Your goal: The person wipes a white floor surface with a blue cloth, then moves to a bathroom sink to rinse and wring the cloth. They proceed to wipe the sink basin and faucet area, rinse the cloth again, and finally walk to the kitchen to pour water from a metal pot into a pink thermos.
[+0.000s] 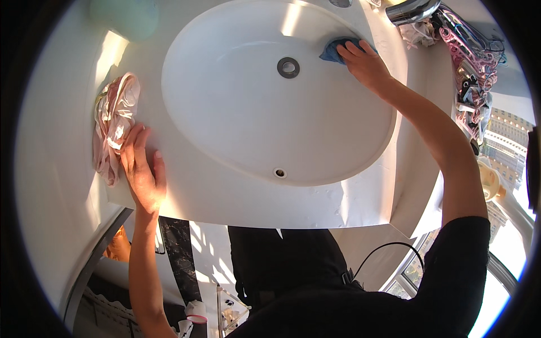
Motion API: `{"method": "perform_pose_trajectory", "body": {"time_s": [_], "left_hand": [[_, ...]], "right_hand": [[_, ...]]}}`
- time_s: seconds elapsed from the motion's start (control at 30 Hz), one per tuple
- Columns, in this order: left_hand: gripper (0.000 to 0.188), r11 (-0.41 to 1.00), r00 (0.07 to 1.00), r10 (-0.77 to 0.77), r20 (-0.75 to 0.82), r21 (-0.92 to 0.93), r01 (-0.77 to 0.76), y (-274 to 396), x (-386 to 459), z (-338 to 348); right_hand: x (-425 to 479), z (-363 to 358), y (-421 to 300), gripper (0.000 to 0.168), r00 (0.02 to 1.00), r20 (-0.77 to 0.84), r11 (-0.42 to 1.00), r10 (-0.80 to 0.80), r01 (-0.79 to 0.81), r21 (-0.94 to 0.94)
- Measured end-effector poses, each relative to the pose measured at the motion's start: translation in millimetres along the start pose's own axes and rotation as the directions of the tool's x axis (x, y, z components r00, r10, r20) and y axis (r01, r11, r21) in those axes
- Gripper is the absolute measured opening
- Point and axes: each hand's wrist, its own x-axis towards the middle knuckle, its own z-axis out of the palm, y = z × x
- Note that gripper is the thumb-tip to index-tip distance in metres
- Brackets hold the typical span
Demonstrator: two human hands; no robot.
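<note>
My right hand (367, 63) presses a blue cloth (336, 50) against the upper right inner wall of a white oval washbasin (236, 126). The cloth is bunched under its fingers. A dark-ringed drain (288, 67) lies at the basin's bottom, and an overflow hole (280, 172) is in the near wall. At the left, my left hand (141, 169) rests on the white counter (203, 190) with fingers extended. Its fingertips touch a crumpled pale pink cloth (116, 126) lying by the wall; no grip on it shows.
A pale green rounded object (124, 17) stands at the upper left. A chrome faucet (412, 12) juts in at the upper right, near a pile of pink and blue clothes hangers (469, 59). A raised ledge (418, 139) borders the counter's right side, beside a window.
</note>
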Motion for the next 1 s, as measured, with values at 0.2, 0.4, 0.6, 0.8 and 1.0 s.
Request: {"method": "perform_pose_trajectory", "body": {"time_s": [0.2,0.4,0.6,0.8,1.0], "left_hand": [[0.047,1.000,1.000,0.008,0.002,0.026,-0.008,4,-7,-3],[0.047,0.999,1.000,0.032,-0.002,-0.008,-0.032,0,-2,1],[0.046,0.999,0.999,0.033,0.009,0.027,-0.033,2,-2,2],[0.047,0.999,0.999,0.036,-0.011,0.040,-0.036,7,-2,-2],[0.046,0.995,0.997,0.071,-0.044,0.078,-0.067,9,-1,-2]], "right_hand": [[-112,-60,-79,0.014,0.932,0.362,0.856,-0.025,-0.167,0.489],[-100,-24,-45,0.028,0.940,0.340,0.947,0.008,-0.116,0.299],[-66,3,-40,0.024,0.987,0.116,0.989,0.109,-0.119,0.085],[-83,-82,-108,0.018,0.817,0.576,0.630,0.015,-0.455,0.629],[13,-173,-164,0.044,0.969,0.175,-0.126,-0.176,-0.199,0.972]]}}
